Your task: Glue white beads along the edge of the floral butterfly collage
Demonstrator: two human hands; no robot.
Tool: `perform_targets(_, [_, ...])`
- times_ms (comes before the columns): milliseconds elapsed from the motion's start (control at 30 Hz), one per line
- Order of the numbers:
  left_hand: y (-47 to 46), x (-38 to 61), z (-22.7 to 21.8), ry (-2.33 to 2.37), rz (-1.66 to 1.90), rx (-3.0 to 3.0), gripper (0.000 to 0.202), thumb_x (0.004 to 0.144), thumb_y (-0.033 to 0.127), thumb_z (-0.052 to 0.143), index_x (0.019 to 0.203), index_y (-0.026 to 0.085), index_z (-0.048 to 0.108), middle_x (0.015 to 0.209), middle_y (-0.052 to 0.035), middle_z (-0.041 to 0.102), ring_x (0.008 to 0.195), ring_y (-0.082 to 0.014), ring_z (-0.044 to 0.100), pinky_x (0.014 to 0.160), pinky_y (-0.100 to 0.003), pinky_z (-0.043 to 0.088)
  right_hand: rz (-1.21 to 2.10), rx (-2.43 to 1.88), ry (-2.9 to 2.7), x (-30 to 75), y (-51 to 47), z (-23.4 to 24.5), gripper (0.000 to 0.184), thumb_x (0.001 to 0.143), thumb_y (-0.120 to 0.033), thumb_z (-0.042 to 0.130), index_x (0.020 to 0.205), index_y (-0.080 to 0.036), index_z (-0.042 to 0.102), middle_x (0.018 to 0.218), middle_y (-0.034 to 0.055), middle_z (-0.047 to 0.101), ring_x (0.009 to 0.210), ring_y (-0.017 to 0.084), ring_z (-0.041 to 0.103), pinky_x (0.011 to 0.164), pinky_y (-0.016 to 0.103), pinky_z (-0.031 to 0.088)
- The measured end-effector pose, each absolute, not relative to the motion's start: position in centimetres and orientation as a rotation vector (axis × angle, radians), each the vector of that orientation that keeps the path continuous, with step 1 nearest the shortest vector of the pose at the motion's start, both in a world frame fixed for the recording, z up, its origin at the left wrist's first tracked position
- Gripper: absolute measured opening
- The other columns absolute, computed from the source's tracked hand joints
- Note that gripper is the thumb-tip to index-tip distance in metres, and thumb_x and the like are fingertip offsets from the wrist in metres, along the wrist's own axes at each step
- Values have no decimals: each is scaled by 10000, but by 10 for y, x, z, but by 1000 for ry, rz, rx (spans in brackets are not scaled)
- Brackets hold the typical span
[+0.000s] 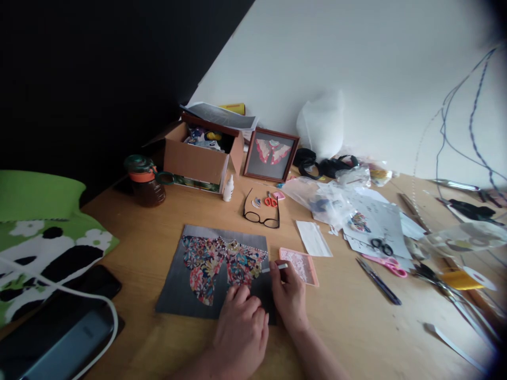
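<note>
A dark grey sheet point(174, 285) lies on the table in front of me. On it is a floral patterned collar-like or wing-like shape point(204, 264), with small pale beads along its upper edge. My left hand point(241, 322) rests on the lower part of the sheet, its fingers bent over the shape's lower edge and holding nothing visible. In a pinch, my right hand point(290, 295) has a thin white stick point(277, 268), its tip close to the shape's right edge. Beside that hand is a pink tray point(315, 275) of small pale pieces.
Behind the sheet are eyeglasses point(271, 223), orange-handled scissors point(271, 200), a white bottle point(228, 189), a framed picture point(271, 154) and a cardboard box point(196, 163). A lidded jar point(146, 184) stands left. At right lie pink-handled scissors point(390, 266), tweezers point(379, 281) and plastic bags point(325, 198).
</note>
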State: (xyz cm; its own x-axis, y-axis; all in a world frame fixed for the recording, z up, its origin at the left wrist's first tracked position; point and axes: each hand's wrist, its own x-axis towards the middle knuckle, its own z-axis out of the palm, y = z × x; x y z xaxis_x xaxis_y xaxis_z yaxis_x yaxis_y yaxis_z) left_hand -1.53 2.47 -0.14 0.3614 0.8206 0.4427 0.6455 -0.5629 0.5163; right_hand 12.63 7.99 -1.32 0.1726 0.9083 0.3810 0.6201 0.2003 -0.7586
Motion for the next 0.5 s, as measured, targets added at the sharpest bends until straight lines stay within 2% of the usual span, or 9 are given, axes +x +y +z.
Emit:
perform_targets(333, [24, -15, -2, 1326, 973, 2358, 172, 857, 96, 511, 713, 173, 565, 761, -35, 584, 833, -232, 505, 801, -454, 418, 242, -1436, -1451, 126, 75, -15, 262, 949, -380, 512, 783, -179, 540, 596, -23, 536, 486, 91, 480, 442, 191, 374])
perform_targets(500, [24, -16, 4, 1302, 990, 2385, 174, 902, 190, 536, 753, 172, 624, 798, -59, 611, 857, -246, 521, 823, -470, 429, 254, -1418, -1334, 123, 77, -4, 313, 938, -446, 501, 770, -183, 527, 637, 0, 542, 517, 103, 493, 399, 184, 366])
